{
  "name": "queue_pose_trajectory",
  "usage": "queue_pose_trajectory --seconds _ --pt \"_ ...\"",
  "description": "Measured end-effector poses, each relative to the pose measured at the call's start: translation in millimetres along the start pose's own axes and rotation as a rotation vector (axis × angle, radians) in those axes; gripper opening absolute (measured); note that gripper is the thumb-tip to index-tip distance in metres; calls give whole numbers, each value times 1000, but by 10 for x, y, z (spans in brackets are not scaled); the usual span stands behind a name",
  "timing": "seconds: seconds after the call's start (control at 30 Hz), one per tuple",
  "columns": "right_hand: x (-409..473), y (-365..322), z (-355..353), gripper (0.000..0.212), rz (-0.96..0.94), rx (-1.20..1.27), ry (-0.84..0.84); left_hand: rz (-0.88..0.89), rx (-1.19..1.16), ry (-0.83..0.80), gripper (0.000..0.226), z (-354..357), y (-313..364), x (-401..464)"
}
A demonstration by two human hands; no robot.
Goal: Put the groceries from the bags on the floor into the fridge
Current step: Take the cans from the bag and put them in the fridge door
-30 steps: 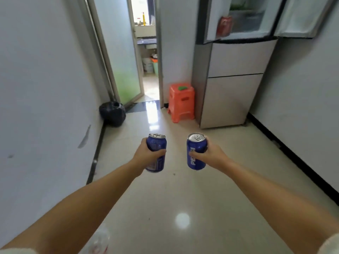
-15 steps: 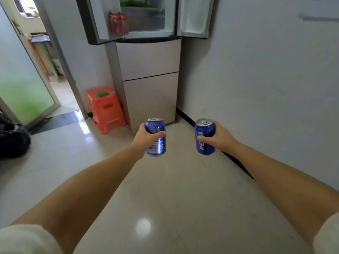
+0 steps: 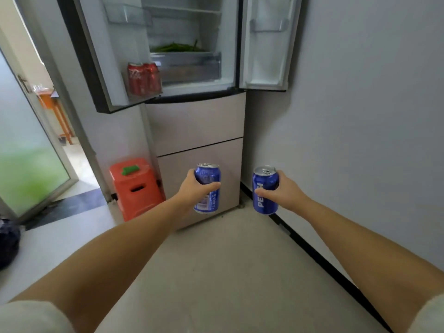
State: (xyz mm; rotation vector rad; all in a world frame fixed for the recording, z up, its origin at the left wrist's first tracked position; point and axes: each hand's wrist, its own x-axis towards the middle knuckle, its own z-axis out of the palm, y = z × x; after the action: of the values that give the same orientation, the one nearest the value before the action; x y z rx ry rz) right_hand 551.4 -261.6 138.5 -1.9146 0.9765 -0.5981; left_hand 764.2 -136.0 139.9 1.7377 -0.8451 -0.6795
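The left hand [image 3: 192,188] holds one blue Pepsi can [image 3: 207,187] with its fingers wrapped around it, and the right hand [image 3: 283,191] holds a second blue Pepsi can [image 3: 265,189] the same way. Both cans are upright, out in front of the person, low down near the fridge [image 3: 197,121] and not yet inside it. The two top doors of the fridge are wide open. Two red cola cans [image 3: 143,78] already sit in the bottom shelf of the left door, and some green vegetables [image 3: 177,47] lie in the far part of the fridge, so it looks like some of the job is done. The two blue cans still need to go in, and the bags cannot be seen, so I cannot tell how much more is left. The way up to the shelves looks open. The left door sticks out toward the person, and its bottom edge hangs above the left hand. An orange stool [image 3: 137,186] stands on the floor to the left of the fridge, and the wall [image 3: 360,116] is close on the right, so there is not much room to the sides.
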Motion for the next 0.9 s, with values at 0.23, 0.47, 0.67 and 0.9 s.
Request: queue_pose_trajectory --seconds 0.23,0.47,0.67,0.9 --pt "1715 -121 -285 55 -63 -9 -26 22 1 61 68 86 360 1581" --pt "3592 -411 -400 51 -249 -5 -154 47 -27 227 67 194 602 3090" --pt "4962 -986 -293 58 -435 36 -353 65 -40 432 66 -73 1021 4066" --pt "6251 -2061 86 60 -645 108 -388 170 -49 559 65 -1021 1658 4846"
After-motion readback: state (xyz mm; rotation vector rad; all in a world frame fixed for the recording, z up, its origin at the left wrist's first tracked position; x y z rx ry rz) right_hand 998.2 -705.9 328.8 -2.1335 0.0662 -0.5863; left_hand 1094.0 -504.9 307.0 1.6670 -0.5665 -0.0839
